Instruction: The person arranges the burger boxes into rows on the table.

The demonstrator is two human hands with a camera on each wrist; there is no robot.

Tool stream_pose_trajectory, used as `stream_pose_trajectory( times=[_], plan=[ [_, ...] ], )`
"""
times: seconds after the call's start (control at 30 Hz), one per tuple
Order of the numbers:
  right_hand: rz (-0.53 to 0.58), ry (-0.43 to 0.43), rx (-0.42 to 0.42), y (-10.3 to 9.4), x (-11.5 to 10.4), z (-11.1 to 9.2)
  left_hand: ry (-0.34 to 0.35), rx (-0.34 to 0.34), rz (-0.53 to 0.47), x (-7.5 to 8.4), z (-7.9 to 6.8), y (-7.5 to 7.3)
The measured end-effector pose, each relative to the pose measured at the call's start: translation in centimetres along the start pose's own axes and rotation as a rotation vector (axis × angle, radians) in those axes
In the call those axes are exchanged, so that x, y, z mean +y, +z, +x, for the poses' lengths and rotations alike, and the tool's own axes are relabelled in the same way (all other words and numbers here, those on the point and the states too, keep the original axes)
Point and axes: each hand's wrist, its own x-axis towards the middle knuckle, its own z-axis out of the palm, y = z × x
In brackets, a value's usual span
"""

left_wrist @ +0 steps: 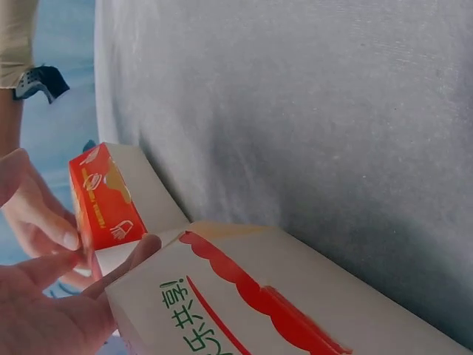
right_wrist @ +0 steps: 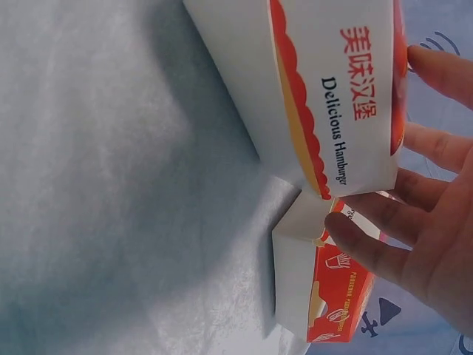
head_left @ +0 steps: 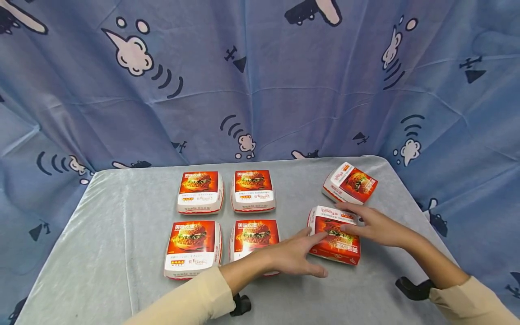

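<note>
A red-and-white burger box (head_left: 335, 246) with a burger picture sits slightly turned on the table, between both hands. My left hand (head_left: 290, 255) reaches in from its left, fingers straight, one fingertip over the top's left part. Over the box's right side is my right hand (head_left: 373, 225), fingers spread, with a digit on the lid and another at the back corner. In the right wrist view, the right fingers (right_wrist: 373, 248) are extended beside the box's "Delicious Hamburger" side (right_wrist: 336, 111). Under the left forearm, another burger box (head_left: 256, 237) is partly hidden.
Behind the right hand lies a tilted-angle burger box (head_left: 351, 183). Three more boxes stand to the left: back left (head_left: 200, 192), back middle (head_left: 253, 190) and front left (head_left: 192, 248). A grey cloth covers the table (head_left: 101, 253); a blue patterned curtain (head_left: 260, 81) hangs behind.
</note>
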Motion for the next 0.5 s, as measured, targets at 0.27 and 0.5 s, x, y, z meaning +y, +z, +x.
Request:
stream_pose_trajectory(
  times=[0.27,0.5],
  plan=[
    [-0.031,0.052,-0.009,-0.3,-0.2,-0.2,-0.037,-0.005,0.029,0.3,0.0,0.2],
    [-0.176,0.191,0.034,-0.5,-1.2,-0.1,-0.035,0.005,0.055,0.3,0.1,0.3]
  ],
)
